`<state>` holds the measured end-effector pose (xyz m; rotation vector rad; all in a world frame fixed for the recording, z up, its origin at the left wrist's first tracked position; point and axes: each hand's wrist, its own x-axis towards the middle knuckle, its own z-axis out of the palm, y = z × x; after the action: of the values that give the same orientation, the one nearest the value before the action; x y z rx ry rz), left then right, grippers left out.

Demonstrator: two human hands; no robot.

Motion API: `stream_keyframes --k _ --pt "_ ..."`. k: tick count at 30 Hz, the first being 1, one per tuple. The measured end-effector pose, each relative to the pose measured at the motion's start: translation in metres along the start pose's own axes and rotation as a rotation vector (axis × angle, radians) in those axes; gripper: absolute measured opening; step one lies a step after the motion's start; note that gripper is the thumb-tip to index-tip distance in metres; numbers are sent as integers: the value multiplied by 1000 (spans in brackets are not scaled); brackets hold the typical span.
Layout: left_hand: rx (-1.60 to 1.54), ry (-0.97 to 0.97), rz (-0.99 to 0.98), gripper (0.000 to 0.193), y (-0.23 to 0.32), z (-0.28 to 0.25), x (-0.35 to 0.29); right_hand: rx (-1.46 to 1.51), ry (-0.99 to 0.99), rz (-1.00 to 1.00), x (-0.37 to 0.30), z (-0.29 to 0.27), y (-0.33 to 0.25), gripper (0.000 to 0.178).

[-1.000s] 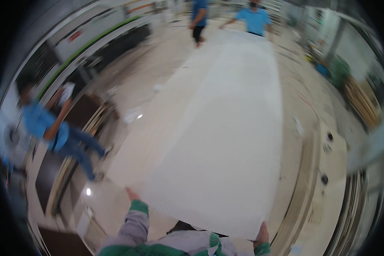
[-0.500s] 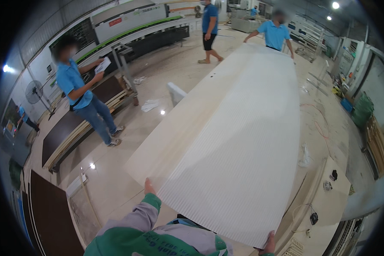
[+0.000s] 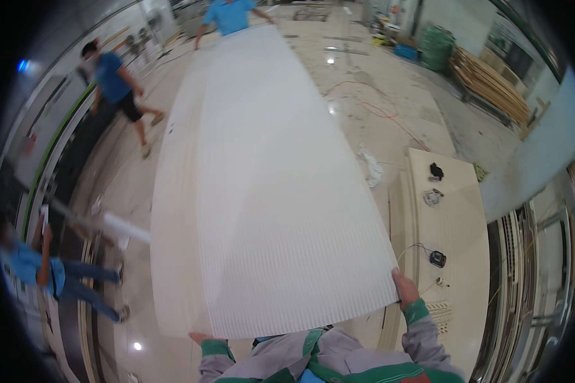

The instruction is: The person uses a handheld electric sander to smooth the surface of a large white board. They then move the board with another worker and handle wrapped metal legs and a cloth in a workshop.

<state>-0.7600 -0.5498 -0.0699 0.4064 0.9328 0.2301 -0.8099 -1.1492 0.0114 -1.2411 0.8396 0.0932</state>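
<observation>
A long, wide panel (image 3: 262,191), pale wood along its left strip and white with fine ridges over the rest, stretches from my body to the far side. My left hand (image 3: 202,336) grips its near edge close to the left corner, fingers partly hidden under it. At the near right corner my right hand (image 3: 406,287) is closed on the edge, thumb on top. A co-worker (image 3: 229,16) in a light blue shirt holds the panel's far end with both hands.
To the right, a stack of boards (image 3: 450,210) carries a black battery-like block (image 3: 437,258) and small items. An orange cord (image 3: 380,112) lies on the floor. One person (image 3: 118,80) walks at left; another (image 3: 45,268) stands nearer with papers. Planks (image 3: 489,86) lean far right.
My view has swung to the right, so the panel now runs more straight ahead. Both my hands stay on its near corners. The person in dark blue has walked on.
</observation>
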Motion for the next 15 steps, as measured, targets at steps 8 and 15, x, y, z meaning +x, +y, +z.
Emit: stream_keyframes --k 8,15 --pt "122 134 33 84 -149 195 14 -184 -78 -42 200 -23 -196 66" --pt "144 186 72 88 -286 371 46 -275 -164 55 421 -49 -342 78"
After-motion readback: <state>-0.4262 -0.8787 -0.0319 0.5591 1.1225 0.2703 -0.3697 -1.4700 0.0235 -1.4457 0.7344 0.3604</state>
